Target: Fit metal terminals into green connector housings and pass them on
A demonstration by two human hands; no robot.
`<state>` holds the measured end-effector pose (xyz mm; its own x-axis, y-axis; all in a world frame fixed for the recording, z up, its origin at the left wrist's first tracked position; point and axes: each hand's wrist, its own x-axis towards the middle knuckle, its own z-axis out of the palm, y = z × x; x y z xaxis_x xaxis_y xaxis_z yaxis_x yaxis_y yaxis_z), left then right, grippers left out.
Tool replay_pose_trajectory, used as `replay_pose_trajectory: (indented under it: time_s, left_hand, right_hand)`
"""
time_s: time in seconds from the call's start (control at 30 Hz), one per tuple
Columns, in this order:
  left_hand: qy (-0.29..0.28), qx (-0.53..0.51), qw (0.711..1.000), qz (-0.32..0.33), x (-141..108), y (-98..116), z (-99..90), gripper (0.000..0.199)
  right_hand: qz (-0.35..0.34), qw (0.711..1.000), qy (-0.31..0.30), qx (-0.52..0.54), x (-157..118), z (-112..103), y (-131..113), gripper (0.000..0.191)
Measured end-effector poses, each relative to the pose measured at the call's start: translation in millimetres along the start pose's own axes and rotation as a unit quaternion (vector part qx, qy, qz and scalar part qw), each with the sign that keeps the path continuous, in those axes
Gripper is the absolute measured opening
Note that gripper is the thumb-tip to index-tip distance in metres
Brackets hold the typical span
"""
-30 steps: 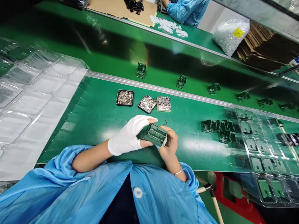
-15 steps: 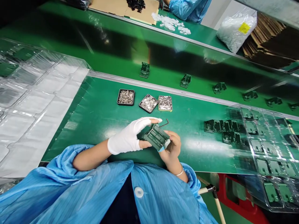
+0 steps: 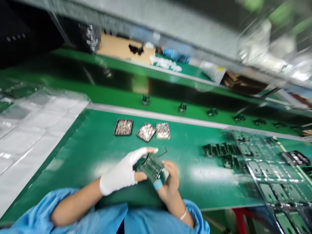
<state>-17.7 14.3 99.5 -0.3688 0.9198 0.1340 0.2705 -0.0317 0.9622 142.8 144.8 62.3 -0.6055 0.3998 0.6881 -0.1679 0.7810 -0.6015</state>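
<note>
A green plastic housing [image 3: 151, 167] with long open slots is held tilted between my two hands, above the bench. My left hand [image 3: 123, 170], in a white glove with bare fingertips, is closed around its left side, thumb below and fingers above. At the right end, my right hand [image 3: 170, 180] grips it between fingers and thumb; a light blue band wraps the thumb. Just beyond the housing is a thin, dark, bent wire-like piece [image 3: 165, 150]; whether it joins the housing I cannot tell. Motion blurs the details.
Three small trays of shiny metal parts, including the left one [image 3: 123, 127], sit ahead on the green bench [image 3: 185, 182]. Green housings [image 3: 220, 149] stand in rows at right beside clear blister trays [image 3: 270, 177]. More housings line the strip behind the metal rail [image 3: 146, 113]. A shelf edge [image 3: 170, 29] hangs above.
The view has tilted up, so the bench and hands appear lower and an overhead shelf shows. Both hands keep hold of the green housing, in nearly the same pose.
</note>
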Motion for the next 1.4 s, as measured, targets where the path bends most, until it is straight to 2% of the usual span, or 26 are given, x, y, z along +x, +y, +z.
replay_pose_trajectory:
  time_s: [0.17,0.23,0.3,0.37,0.4,0.5,0.6,0.67,0.73,0.87,0.93,1.13,1.27,1.4]
  left_hand:
    - [0.003,-0.041,0.999,-0.018,4,-30,1.7,0.088]
    - [-0.005,-0.031,0.999,-0.012,2,-39,0.4,0.095]
    - [-0.007,-0.006,1.000,-0.011,-2,-52,-1.3,0.099]
    - [-0.007,0.023,0.999,-0.032,-3,-71,-2.5,0.096]
    - [-0.008,0.037,0.998,-0.050,-3,-83,-2.6,0.092]
    - [-0.003,0.080,0.992,-0.099,3,-117,-0.9,0.082]
    - [0.010,0.126,0.986,-0.108,10,-139,1.8,0.075]
    - [0.009,0.144,0.984,-0.104,12,-142,2.6,0.071]
    - [-0.003,0.151,0.983,-0.106,12,-136,2.8,0.069]
    - [-0.015,0.165,0.979,-0.117,9,-108,5.3,0.072]
    - [-0.031,0.195,0.975,-0.100,13,-97,5.8,0.073]
    - [-0.058,0.307,0.947,-0.080,25,-90,6.7,0.076]
    - [-0.079,0.318,0.941,-0.080,17,-86,11.9,0.075]
    - [-0.056,0.320,0.942,-0.084,7,-88,10.5,0.070]
  right_hand:
    - [-0.019,0.998,-0.054,-0.030,-15,4,21,0.074]
    - [-0.044,0.996,-0.063,-0.049,-4,-4,28,0.073]
    - [-0.094,0.991,-0.047,-0.084,27,-23,33,0.066]
    - [-0.155,0.980,0.020,-0.127,79,-50,37,0.058]
    - [-0.162,0.973,0.053,-0.156,113,-64,39,0.054]
    - [-0.143,0.957,0.151,-0.202,228,-103,45,0.043]
    - [-0.101,0.947,0.201,-0.228,332,-125,51,0.042]
    - [-0.051,0.944,0.207,-0.251,379,-128,55,0.040]
    - [-0.010,0.947,0.197,-0.255,404,-126,58,0.040]
    - [-0.002,0.952,0.174,-0.253,413,-118,61,0.045]
    - [-0.006,0.947,0.171,-0.272,416,-119,68,0.045]
    - [0.018,0.926,0.119,-0.358,424,-121,91,0.038]
    - [0.063,0.905,0.099,-0.410,412,-117,79,0.040]
    - [0.109,0.857,0.074,-0.499,403,-109,64,0.038]
